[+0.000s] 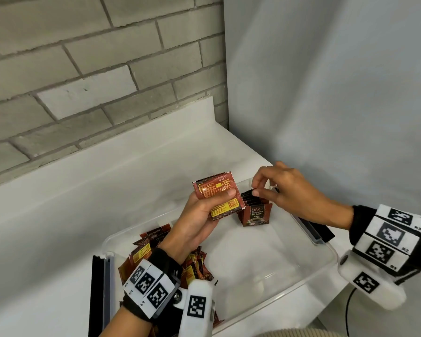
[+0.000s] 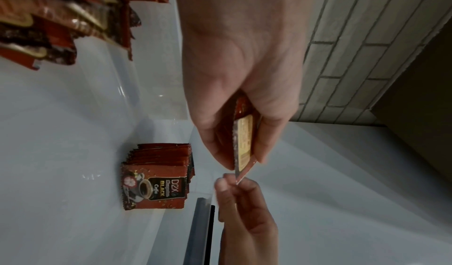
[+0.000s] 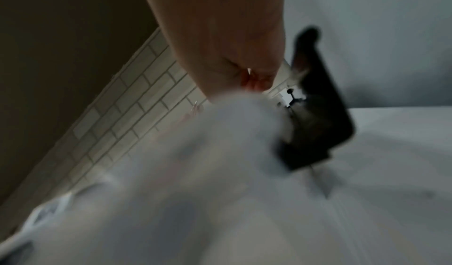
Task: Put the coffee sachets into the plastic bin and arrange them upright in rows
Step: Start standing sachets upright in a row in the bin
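1. Coffee sachets (image 1: 218, 203), a small stack, are gripped in the left hand (image 1: 199, 220) above the clear plastic bin (image 1: 326, 249).
2. Upright row (image 1: 254, 210) stands at the bin's far wall; a loose pile (image 1: 153, 249) fills the near-left corner.
3. Right hand (image 1: 284, 188) seems to pinch the stack's far edge, fingers curled.
4. Bare bin floor lies between row and pile.

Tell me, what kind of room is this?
Probably a kitchen or pantry corner: a white counter runs along a grey brick-pattern wall, and coffee sachets stand inside a clear plastic bin.
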Action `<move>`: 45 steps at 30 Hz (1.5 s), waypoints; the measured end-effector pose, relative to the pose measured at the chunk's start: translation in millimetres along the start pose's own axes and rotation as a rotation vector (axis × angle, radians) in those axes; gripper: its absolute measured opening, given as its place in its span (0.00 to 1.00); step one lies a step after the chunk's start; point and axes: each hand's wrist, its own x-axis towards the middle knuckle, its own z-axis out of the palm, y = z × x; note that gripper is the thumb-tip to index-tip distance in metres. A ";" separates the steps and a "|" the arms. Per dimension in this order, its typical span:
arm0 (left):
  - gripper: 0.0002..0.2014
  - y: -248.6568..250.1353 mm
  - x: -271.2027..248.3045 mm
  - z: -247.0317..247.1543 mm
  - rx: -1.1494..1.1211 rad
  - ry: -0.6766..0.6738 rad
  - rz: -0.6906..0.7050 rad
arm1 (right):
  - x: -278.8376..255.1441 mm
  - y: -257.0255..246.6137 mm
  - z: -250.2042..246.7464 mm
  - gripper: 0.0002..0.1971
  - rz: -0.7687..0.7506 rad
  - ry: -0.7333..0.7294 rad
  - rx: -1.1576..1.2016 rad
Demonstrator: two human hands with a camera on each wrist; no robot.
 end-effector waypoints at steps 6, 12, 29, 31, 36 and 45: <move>0.12 -3.3 -1.9 3.8 0.010 -0.035 -0.011 | -10.4 -25.4 5.4 0.18 0.163 -0.102 0.514; 0.28 -5.1 -1.7 4.5 0.010 -0.050 -0.053 | -9.5 -22.8 8.1 0.09 0.179 -0.052 0.570; 0.16 -3.6 -3.6 2.5 0.019 -0.091 -0.189 | -14.4 -27.0 -3.9 0.09 -0.169 0.121 0.318; 0.16 -3.0 -4.1 2.6 0.033 -0.086 -0.174 | -15.3 -25.8 -5.5 0.11 -0.156 0.097 0.307; 0.18 -2.8 -2.5 4.3 0.006 -0.040 -0.134 | -17.1 -28.8 -4.8 0.14 0.026 0.062 0.520; 0.19 -0.1 -0.8 9.0 -0.148 0.024 -0.027 | -19.9 -46.4 -4.0 0.25 0.394 -0.103 0.886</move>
